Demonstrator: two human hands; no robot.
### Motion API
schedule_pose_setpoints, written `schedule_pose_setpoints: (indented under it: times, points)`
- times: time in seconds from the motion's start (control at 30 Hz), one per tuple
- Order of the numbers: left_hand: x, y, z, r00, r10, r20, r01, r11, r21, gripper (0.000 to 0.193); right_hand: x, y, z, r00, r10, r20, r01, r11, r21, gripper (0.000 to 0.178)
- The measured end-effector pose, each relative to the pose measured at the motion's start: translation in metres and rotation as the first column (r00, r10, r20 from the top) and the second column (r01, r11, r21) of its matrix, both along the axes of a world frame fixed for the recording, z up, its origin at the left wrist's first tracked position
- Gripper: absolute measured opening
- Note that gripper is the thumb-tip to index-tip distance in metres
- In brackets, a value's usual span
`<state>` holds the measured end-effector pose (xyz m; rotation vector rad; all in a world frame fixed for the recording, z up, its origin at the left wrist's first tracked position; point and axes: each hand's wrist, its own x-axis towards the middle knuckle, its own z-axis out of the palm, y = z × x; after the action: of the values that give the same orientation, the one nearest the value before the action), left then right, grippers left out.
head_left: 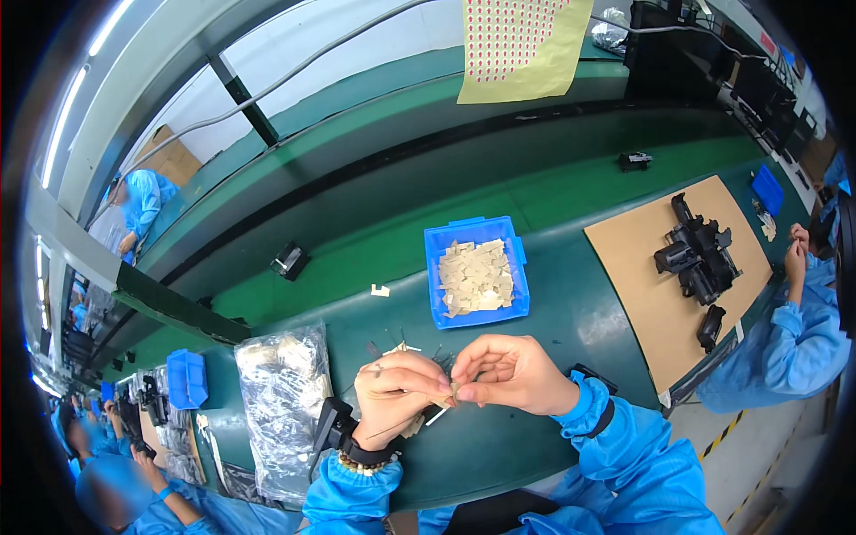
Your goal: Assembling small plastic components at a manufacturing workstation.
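My left hand [397, 390] and my right hand [514, 376] meet above the near part of the green table. Thumb and fingers of both pinch together on a small beige piece [454, 390], mostly covered by the fingertips. A narrow white strip [436, 416] shows just below them; I cannot tell whether it is held. Behind and under my left hand lie several thin dark wire-like parts [392, 339] and more beige scraps, partly hidden. Just beyond my hands stands a blue bin [434, 303] heaped with flat beige pieces [475, 275].
A clear plastic bag [281, 401] of pale parts lies at left, near another blue bin [186, 379]. On the right, black moulded parts [700, 254] rest on a cardboard sheet [637, 267]. Black blocks [290, 260] sit on the green conveyor [374, 236]. Co-workers in blue sit either side.
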<state>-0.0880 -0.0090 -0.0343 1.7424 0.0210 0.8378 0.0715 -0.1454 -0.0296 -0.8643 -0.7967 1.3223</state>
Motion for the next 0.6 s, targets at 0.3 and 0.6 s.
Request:
schedule_pose_setpoints:
  times: [0.3, 0.6]
  points:
    - [-0.001, -0.002, -0.006, 0.996, 0.074, -0.042, -0.076, 0.995, -0.062, 0.013, -0.004, 0.0, -0.005, 0.995, -0.054, 0.08, 0.046, 0.994, 0.097, 0.018]
    - [0.005, -0.003, -0.018, 0.966, 0.24, -0.095, -0.251, 0.959, -0.13, 0.014, -0.008, 0.007, -0.011, 0.898, -0.276, 0.342, 0.229, 0.958, 0.172, 0.009]
